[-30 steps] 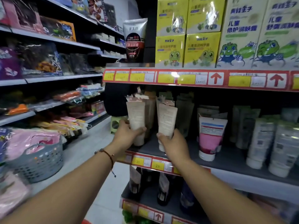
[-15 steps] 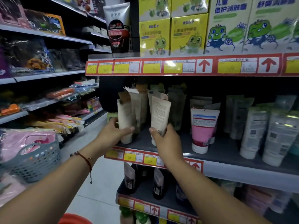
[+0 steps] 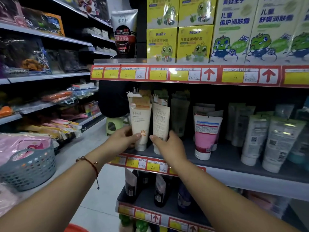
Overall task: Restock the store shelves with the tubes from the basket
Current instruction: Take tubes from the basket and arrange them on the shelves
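Head view — personal-care aisle, middle shelf (image 3: pixel 225 158), grey deck with red price rail.

Left hand (image 3: pixel 122 139): fingers and thumb curled round the lower body of a cream tube (image 3: pixel 140 124), cap down on the shelf deck at its left end, upright. Front faces out: orange panel near the crimp, small faint print at mid-body, and a large orange character "亮" by the thumb.

Right hand (image 3: pixel 168 146): thumb in front, fingers wrapped behind a second cream tube (image 3: pixel 160 122), cap down, just beside the first, tilted slightly. Its back faces out — dense small print, unreadable.

Behind both: further tubes of like shape, in shadow.

Same shelf, to the right: pink-and-white tube (image 3: pixel 206 136) with blue-headed text block, illegible; then white tubes (image 3: pixel 270 141) with QR codes and barcodes.

Price tags (image 3: pixel 142 164) below the hands: yellow, handwritten "25" twice.

Upper shelf: black-and-silver tube (image 3: pixel 124 30) printed "CREAM CLEANSER" and "洁面膏"; yellow frog boxes (image 3: pixel 178 44) marked "青蛙王子"; pale boxes (image 3: pixel 250 30) reading "儿童倍护润肤霜". Rail beneath carries yellow tags "10", "12" and red arrows (image 3: pixel 209 74).

Left of the aisle: grey perforated basket (image 3: pixel 28 166) holding pink packets. A red cord bracelet (image 3: pixel 91 164) sits on the left wrist.
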Available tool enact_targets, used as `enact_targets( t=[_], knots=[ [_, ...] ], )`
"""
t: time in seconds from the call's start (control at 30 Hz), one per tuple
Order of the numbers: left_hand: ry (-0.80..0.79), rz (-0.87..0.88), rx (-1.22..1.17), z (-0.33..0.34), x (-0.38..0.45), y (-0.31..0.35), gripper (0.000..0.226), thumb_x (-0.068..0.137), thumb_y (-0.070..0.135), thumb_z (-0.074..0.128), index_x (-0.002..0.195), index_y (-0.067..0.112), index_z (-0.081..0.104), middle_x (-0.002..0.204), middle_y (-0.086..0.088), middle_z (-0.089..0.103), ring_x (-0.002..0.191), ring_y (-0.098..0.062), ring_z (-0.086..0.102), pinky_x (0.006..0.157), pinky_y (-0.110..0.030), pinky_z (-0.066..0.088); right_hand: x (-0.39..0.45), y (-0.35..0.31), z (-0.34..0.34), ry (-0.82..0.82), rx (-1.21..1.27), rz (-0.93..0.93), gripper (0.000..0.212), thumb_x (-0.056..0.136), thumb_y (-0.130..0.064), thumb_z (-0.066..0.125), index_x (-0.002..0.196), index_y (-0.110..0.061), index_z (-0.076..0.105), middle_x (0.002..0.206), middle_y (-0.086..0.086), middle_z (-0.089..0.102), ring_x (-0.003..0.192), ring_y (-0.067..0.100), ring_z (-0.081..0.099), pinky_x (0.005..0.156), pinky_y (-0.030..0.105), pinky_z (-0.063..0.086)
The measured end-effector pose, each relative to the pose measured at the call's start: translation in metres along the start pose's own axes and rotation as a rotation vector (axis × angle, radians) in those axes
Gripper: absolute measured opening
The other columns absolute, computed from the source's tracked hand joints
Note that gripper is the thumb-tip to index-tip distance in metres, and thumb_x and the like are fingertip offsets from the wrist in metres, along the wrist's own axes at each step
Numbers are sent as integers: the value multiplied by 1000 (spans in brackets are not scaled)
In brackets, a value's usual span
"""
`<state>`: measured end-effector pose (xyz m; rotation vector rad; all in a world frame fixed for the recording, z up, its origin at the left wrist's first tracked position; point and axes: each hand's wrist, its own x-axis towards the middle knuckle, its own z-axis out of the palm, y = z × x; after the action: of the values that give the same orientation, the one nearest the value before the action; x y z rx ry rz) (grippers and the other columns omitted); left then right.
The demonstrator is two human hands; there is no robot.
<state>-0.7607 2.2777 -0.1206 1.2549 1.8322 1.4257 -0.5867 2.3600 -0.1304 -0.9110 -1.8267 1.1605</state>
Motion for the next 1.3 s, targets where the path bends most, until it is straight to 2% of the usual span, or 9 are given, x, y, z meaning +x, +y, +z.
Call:
enact_targets(
  t=[0.23, 0.37, 0.6, 0.7, 0.83, 0.93, 1.1, 1.23, 1.3],
  knots=[
    [1, 44, 27, 4, -1, 1, 33, 96, 28, 63, 128, 22, 61, 117, 8, 69, 106, -14, 67, 85, -30, 58, 0, -7, -1, -70, -84, 56, 42, 80, -22, 71, 119, -19, 56, 108, -2, 66, 85, 4, 60, 64, 19, 44],
    [35, 102, 60, 17, -2, 6, 23, 96, 27, 63, 119, 26, 64, 105, 14, 70, 94, -3, 67, 69, -14, 54, -6, -4, -2, 62, -64, 31, 45, 75, -26, 75, 117, -16, 62, 106, -3, 68, 96, 15, 65, 75, 26, 50],
    [146, 69, 138, 12, 1, 1, 26, 93, 29, 66, 116, 34, 56, 97, 14, 66, 86, -3, 64, 66, -18, 49, -16, 0, -2, 144, -64, -26, 43, 80, -29, 77, 116, -20, 57, 104, -5, 63, 96, 14, 62, 77, 25, 48],
    [347, -11, 150, 1, 8, -2, 43, 90, 25, 69, 129, 18, 52, 97, 5, 65, 77, -7, 60, 59, -23, 44, -16, 3, -4, 164, -88, -54, 47, 80, -32, 77, 119, -19, 54, 107, -5, 63, 97, 12, 60, 76, 24, 45],
    [229, 57, 263, 4, 30, -5, 78, 73, 34, 84, 137, 17, 42, 119, 4, 60, 107, -19, 60, 82, -27, 43, -14, 5, -8, 189, -132, -90, 47, 79, -37, 77, 116, -27, 48, 107, -8, 58, 94, 8, 57, 75, 23, 44],
    [195, 67, 266, 7, 45, -9, 95, 55, 60, 80, 132, 20, 41, 118, 5, 66, 104, -17, 65, 89, -38, 54, -14, 6, -9, 198, -131, -95, 46, 80, -38, 77, 111, -31, 44, 101, -12, 55, 86, -2, 53, 68, 16, 41],
    [227, 42, 349, 2, 52, -16, 69, 60, 64, 71, 112, 24, 49, 91, 4, 72, 80, -17, 69, 74, -38, 59, -13, 8, -7, 209, -145, -102, 46, 79, -38, 76, 111, -32, 44, 106, -8, 56, 91, 6, 54, 74, 22, 42],
    [218, 32, 289, -13, 37, -13, 43, 77, 31, 76, 108, 24, 48, 85, 15, 59, 75, -1, 56, 61, -21, 44, -11, 9, -6, 215, -146, -101, 48, 79, -40, 76, 116, -26, 48, 110, -5, 58, 96, 11, 56, 76, 26, 44],
    [193, 4, 170, -26, 28, -17, 45, 77, 28, 75, 114, 19, 50, 95, 6, 64, 83, -10, 62, 66, -27, 47, -11, 8, -4, 237, -159, -99, 53, 76, -42, 77, 117, -22, 49, 112, -1, 58, 98, 14, 57, 77, 29, 46]
  ],
)
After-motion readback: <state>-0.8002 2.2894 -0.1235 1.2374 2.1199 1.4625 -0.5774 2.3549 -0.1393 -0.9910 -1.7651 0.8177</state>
